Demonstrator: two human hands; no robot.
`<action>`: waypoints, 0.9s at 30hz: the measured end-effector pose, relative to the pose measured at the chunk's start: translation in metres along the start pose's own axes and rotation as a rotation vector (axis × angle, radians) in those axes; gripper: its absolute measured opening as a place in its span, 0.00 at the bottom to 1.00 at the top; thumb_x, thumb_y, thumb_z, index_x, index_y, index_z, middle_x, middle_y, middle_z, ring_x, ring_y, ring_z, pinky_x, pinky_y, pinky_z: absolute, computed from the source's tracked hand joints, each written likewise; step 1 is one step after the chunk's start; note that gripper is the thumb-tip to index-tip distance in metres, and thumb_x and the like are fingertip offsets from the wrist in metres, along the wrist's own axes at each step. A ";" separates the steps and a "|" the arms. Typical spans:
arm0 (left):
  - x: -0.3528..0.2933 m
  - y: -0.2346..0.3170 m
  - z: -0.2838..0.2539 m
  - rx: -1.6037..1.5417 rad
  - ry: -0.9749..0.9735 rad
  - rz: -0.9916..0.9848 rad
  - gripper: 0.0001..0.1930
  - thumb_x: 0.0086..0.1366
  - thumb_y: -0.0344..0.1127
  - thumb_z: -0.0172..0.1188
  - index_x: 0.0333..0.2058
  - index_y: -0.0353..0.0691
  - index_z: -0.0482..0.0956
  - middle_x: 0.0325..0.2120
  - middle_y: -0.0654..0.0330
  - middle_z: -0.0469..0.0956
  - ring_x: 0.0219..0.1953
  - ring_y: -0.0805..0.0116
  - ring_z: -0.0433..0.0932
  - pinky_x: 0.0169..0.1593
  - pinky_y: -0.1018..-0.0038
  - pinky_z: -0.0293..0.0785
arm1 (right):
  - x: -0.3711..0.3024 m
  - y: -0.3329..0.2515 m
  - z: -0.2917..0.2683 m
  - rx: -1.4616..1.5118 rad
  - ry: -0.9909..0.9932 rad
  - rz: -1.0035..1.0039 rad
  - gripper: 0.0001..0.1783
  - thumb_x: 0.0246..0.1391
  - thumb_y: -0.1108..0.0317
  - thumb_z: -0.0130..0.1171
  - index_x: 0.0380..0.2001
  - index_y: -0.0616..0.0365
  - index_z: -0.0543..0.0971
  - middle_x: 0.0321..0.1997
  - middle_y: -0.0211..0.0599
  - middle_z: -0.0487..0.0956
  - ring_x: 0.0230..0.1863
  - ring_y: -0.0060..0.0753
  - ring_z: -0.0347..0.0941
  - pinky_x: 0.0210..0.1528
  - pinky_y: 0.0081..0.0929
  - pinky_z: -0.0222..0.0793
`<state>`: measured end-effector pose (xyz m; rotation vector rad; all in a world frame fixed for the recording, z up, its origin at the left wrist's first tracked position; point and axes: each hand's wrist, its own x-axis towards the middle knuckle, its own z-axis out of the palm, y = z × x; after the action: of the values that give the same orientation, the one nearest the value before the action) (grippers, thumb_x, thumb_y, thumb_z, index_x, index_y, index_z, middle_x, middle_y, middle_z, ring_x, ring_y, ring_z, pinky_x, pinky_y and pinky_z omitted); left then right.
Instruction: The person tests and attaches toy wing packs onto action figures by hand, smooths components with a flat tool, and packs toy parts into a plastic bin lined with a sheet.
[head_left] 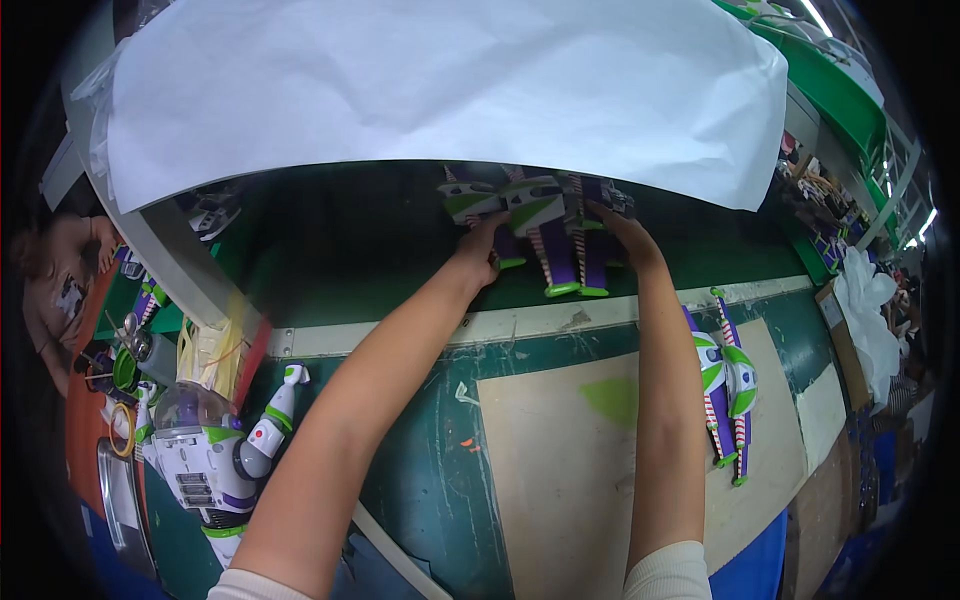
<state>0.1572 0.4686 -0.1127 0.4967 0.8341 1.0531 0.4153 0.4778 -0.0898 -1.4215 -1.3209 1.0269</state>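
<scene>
Both my arms stretch forward to a dark green conveyor belt (380, 250) beneath a hanging white sheet. My left hand (484, 245) is closed on the left side of a bunch of toy wing pieces (540, 212), white, green and purple with red-and-white striped edges. On the bunch's right side, my right hand (625, 238) grips too, its fingertips partly hidden. The sheet's shadow darkens the far ends of the pieces. Two similar wing pieces (740, 385) lie on the worktop, right of my right forearm.
A white sheet (450, 90) hangs over the belt. At left stands a toy space figure (205, 465) with a clear dome, beside a grey post (180, 255). Beige cardboard (560, 480) covers part of the green worktop (420, 480). Another person (60, 290) sits at far left.
</scene>
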 end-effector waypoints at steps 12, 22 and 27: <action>-0.005 -0.030 0.049 -0.217 -0.233 0.045 0.12 0.63 0.38 0.53 0.43 0.41 0.69 0.35 0.59 0.75 0.40 0.63 0.76 0.46 0.58 0.74 | -0.056 -0.023 0.057 0.156 0.234 0.090 0.26 0.41 0.49 0.65 0.42 0.48 0.75 0.39 0.30 0.77 0.31 0.25 0.75 0.27 0.24 0.70; -0.260 -0.054 0.044 -0.164 -0.171 -0.097 0.17 0.60 0.35 0.58 0.47 0.42 0.67 0.42 0.60 0.74 0.42 0.65 0.76 0.42 0.61 0.77 | -0.296 -0.099 0.064 0.334 0.222 0.184 0.22 0.47 0.56 0.62 0.40 0.60 0.71 0.32 0.31 0.78 0.27 0.20 0.76 0.21 0.16 0.71; -0.374 -0.084 0.014 -0.150 -0.236 -0.241 0.18 0.60 0.36 0.58 0.49 0.44 0.67 0.43 0.61 0.74 0.46 0.66 0.74 0.48 0.62 0.73 | -0.420 -0.098 0.080 0.282 0.239 0.165 0.28 0.48 0.58 0.62 0.47 0.62 0.66 0.37 0.34 0.77 0.31 0.20 0.76 0.22 0.19 0.73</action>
<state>0.1245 0.0950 -0.0307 0.3747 0.5843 0.8099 0.2815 0.0665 -0.0174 -1.4023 -0.8616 1.0670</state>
